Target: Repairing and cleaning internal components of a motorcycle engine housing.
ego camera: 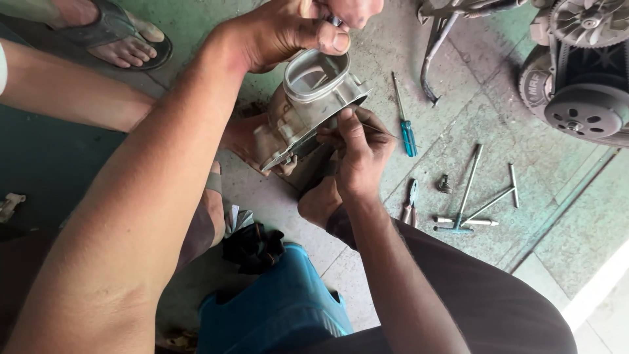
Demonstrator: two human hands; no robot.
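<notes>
Metal made up the centre of the view: a grey cast housing [308,108] with an oval opening at its top was held up in the air above the concrete floor [458,111], between the person's knees. The left hand [288,29] closed over its upper rim, thumb pressed down beside the opening. The right hand [357,154] was shut around the housing's lower side, and its fingers also pinched a thin pick [380,131] that pointed out to the right; where the tip ended was hard to tell against the floor. Another hand [350,10] came in at the top edge, touching the left one, and looked to belong to someone else.

Just right of the housing a blue-handled screwdriver [405,121] lay on the floor. Below it were pliers [411,202], a small bolt [445,184] and a T-handle wrench [466,196] with a few loose rods beside it. Well apart at the upper right stood an engine unit [580,78] with a finned wheel and a round disc. A bent kickstand [432,52] lay near it. At the upper left a foot in a dark sandal [124,42] rested on the floor. A black rag [252,248] and a blue stool [275,308] sat below the hands.
</notes>
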